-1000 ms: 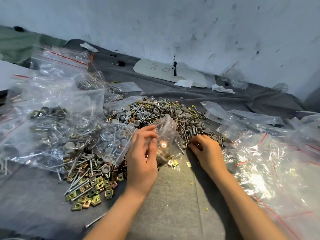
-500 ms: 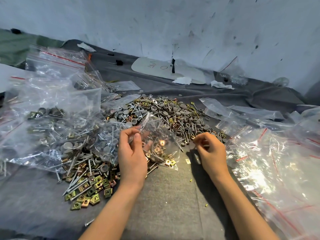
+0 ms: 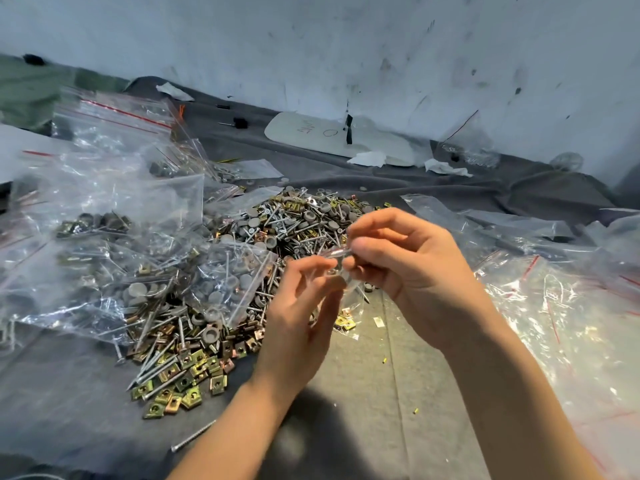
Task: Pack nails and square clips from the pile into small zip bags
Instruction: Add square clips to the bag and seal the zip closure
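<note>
Item: small zip bag (image 3: 347, 304), square clips (image 3: 343, 322) inside. You're pinching its mouth w/ L hand (image 3: 298, 320) & R hand (image 3: 412, 271), fingers curled, prob. sealing it above pile (image 3: 294, 230).

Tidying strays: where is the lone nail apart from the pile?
Head view, lower left: the lone nail lies on the grey cloth, nearer than the square clips, beside the left forearm.

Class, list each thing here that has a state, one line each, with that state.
Small bag: held up, clips inside; seal unclear.
Left hand: pinches the bag's top.
Right hand: pinches the same top.
Left bags: filled, heaped.
Right bags: apparently empty, lying loose.
Pile: loose, unpacked.
</note>
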The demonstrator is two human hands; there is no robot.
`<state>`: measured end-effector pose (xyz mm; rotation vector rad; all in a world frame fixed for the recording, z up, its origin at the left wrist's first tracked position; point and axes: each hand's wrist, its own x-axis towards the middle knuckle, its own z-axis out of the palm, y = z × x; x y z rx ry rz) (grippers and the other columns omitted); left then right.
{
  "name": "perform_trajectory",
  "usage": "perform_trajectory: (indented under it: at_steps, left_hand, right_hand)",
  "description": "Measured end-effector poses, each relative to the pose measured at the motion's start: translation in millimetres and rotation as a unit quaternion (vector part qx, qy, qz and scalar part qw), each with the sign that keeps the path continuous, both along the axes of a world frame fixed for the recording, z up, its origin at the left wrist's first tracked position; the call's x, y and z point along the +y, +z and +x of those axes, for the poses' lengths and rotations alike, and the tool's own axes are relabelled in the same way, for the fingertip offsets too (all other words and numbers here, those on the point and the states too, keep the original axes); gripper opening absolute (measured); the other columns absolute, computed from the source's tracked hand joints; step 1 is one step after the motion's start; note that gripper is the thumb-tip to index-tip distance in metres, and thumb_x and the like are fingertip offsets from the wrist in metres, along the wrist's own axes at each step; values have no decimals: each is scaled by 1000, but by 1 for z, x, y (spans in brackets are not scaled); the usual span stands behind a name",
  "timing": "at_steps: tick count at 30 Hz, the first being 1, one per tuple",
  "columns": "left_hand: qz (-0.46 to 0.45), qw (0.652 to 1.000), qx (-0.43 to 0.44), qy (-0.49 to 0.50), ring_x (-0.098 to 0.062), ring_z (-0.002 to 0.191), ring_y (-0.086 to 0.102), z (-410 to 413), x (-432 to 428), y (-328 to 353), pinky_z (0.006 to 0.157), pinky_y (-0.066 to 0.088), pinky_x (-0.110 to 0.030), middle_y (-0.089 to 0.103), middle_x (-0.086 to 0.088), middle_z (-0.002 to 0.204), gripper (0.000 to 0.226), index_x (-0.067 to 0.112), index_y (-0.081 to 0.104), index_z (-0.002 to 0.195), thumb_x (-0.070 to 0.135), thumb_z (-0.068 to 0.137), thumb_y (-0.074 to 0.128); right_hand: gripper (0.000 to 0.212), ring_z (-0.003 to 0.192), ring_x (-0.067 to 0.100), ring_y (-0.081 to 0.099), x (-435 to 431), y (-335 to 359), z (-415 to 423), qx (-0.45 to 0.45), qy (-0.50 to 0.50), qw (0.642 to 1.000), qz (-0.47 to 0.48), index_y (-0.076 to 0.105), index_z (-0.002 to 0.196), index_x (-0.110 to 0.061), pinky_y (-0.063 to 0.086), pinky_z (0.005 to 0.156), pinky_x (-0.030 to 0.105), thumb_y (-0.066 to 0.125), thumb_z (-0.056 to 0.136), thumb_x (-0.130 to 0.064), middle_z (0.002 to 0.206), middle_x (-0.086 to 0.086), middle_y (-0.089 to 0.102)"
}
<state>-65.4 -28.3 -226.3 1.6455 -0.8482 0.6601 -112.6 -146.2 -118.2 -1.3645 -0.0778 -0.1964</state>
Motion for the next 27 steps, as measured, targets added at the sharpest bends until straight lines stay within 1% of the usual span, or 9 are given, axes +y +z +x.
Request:
perform_trajectory:
  at_steps: [4, 8, 10, 12, 14, 16, 19, 23, 27]
  left_hand:
    - [2, 1000, -6, -11, -5, 100, 56, -1, 1, -1, 86, 43, -14, 51, -4, 114, 19, 17, 56, 111, 13, 93, 53]
    - [2, 1000, 18, -9, 0, 102, 52, -1, 2, -1, 86, 41, -11, 53, -5, 115, 12, 17, 57, 103, 14, 91, 54]
    - [-14, 1000, 24, -1, -1, 104, 52, -2, 3, -1, 88, 42, -11, 54, -8, 113, 11, 18, 57, 99, 14, 89, 53]
    - [-36, 999, 33, 7, -1, 108, 52, -3, 3, -1, 91, 43, -14, 54, -8, 114, 14, 17, 57, 100, 13, 88, 52]
    - [-58, 997, 43, 13, -6, 111, 53, -3, 3, 0, 92, 47, -20, 54, -6, 115, 14, 17, 58, 101, 13, 89, 52]
    - [-71, 996, 41, 24, -9, 111, 55, -3, 3, 1, 92, 47, -22, 54, -6, 115, 14, 18, 58, 101, 13, 89, 52]
    - [-76, 996, 34, 27, -11, 112, 56, -2, 4, 1, 93, 46, -22, 55, -8, 115, 15, 17, 58, 102, 11, 90, 53]
    - [-61, 997, 35, 28, -10, 111, 55, -2, 4, 2, 93, 44, -19, 55, -7, 116, 14, 18, 57, 102, 13, 90, 52]
    - [-55, 997, 40, 19, -5, 114, 52, -3, 4, 2, 94, 42, -16, 54, -6, 117, 14, 18, 57, 101, 14, 90, 51]
  right_hand:
    - [18, 57, 14, 62, 3, -6, 3, 52, -44, 996, -61, 68, 77, -9, 53, 57, 21, 65, 79, 8, 69, 8, 66]
    - [8, 59, 15, 62, -3, -8, 4, 28, -56, 998, -13, 72, 79, -15, 51, 56, 22, 77, 72, -14, 75, 7, 67]
    - [3, 60, 14, 60, -12, -11, 7, 6, -99, 995, -1, 73, 78, -17, 50, 56, 22, 74, 75, -18, 79, 7, 67]
    - [7, 58, 12, 59, -23, -21, 13, -4, -178, 981, -82, 70, 77, -18, 47, 54, 20, 70, 81, -12, 76, 1, 67]
    - [15, 60, 7, 59, -33, -41, 19, 48, -249, 913, -321, 67, 76, -22, 42, 56, 11, 68, 83, -9, 73, -6, 66]
    - [14, 69, 7, 56, -35, -66, 23, 133, -223, 819, -512, 61, 76, -23, 35, 55, 7, 69, 83, -14, 73, -12, 59]
    - [8, 84, 20, 53, -37, -99, 23, 175, -224, 765, -578, 59, 83, -19, 35, 65, 27, 66, 86, -17, 82, -5, 52]
    - [7, 90, 28, 52, -36, -110, 23, 143, -241, 740, -612, 55, 96, -10, 31, 67, 34, 52, 95, -16, 99, 5, 51]
    - [6, 79, 22, 51, -37, -101, 24, 108, -272, 789, -541, 52, 90, -13, 36, 67, 32, 53, 95, -13, 94, 4, 55]
